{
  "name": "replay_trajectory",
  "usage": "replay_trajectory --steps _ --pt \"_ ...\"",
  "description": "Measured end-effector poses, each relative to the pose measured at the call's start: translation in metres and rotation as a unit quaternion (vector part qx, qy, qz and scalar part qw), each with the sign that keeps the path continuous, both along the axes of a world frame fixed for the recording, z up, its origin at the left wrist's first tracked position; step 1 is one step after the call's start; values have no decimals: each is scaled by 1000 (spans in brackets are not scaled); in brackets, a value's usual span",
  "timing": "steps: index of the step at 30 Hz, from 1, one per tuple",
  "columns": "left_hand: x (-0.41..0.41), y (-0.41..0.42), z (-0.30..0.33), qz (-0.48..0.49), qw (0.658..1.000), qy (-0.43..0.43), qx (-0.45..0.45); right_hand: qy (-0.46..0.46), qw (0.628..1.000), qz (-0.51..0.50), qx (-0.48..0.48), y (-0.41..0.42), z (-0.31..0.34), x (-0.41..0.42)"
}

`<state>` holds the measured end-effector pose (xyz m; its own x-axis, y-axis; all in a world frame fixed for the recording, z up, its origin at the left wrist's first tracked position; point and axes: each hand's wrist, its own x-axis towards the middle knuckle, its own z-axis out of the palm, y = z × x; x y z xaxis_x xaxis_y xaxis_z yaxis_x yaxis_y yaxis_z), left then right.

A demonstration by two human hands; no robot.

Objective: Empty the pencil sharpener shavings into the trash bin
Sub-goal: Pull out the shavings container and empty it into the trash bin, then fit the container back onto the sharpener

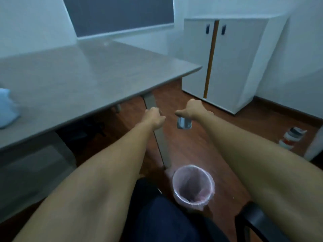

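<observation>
Dim bluish light, soft motion blur throughout, wide-angle bending at edges.

desk top (pixel 87 75) matt grey wood-grain laminate, slight sheen. floor (pixel 201 145) glossy reddish-brown wood. trash bin (pixel 193 185) lined with thin translucent pinkish plastic. cabinet (pixel 232 63) smooth matt white. desk leg (pixel 162 145) matt grey metal.

Small clear sharpener box (pixel 183 123) under right hand (pixel 193 109); trash bin (pixel 193 185), pink liner, open, on floor below.
</observation>
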<state>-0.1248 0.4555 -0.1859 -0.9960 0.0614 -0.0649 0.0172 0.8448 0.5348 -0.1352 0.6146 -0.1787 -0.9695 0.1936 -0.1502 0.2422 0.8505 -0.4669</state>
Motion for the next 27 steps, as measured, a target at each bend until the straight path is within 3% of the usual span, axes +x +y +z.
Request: replay_trajectory --steps 6,13,20,24,27 --pt "22 -48 97 7 995 92 -38 110 991 70 23 -48 103 8" --pt "42 -131 164 125 975 175 -50 176 974 138 -25 -137 167 3" --pt "70 -244 159 296 919 244 -94 174 958 212 -82 -242 171 3" --pt "84 -295 137 427 875 227 -21 156 950 238 -130 -291 155 1" --pt "88 -318 117 425 879 216 33 162 942 238 -169 -314 143 2"
